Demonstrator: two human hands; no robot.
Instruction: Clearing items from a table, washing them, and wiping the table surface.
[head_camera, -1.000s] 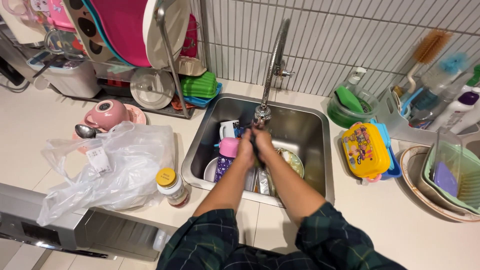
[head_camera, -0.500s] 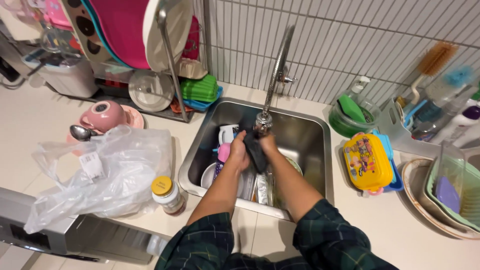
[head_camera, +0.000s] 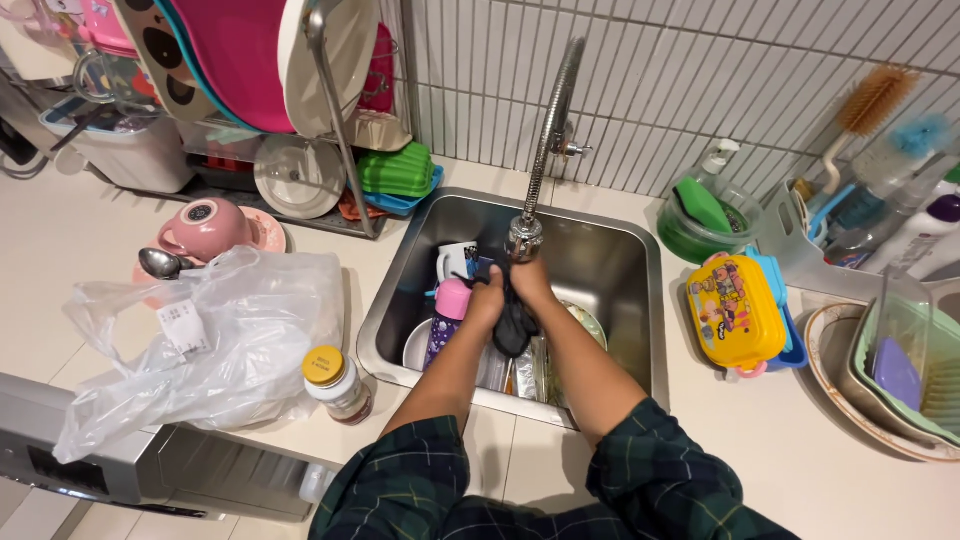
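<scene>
Two hands are busy over the sink (head_camera: 640, 300), right under the tap head (head_camera: 524, 238). The left hand (head_camera: 486, 303) and the right hand (head_camera: 530, 280) are both squeezed around a dark cloth (head_camera: 513, 322), which is bunched up between them. Part of the cloth hangs down below the hands, above the dishes in the sink. The tap (head_camera: 550, 130) is a long bendy silver hose that comes down from the tiled wall. Just to the left of the hands, inside the sink, stands a bottle with a pink lid (head_camera: 452, 310), and behind it is a white mug (head_camera: 455, 262). A plate (head_camera: 585, 322) and other shiny things lie at the bottom of the sink, partly hidden by the arms. Both arms wear dark green checked sleeves (head_camera: 400, 480). On the counter to the left lies a crumpled clear plastic bag (head_camera: 220, 340), and a small jar with a yellow lid (head_camera: 335, 383) stands just beside it near the sink's edge. Behind the bag sit a pink cup (head_camera: 205, 228) and a spoon (head_camera: 162, 265). To the right of the sink is a yellow lunch box (head_camera: 730, 310) resting on something blue, with a green bowl (head_camera: 690, 225) behind it.
</scene>
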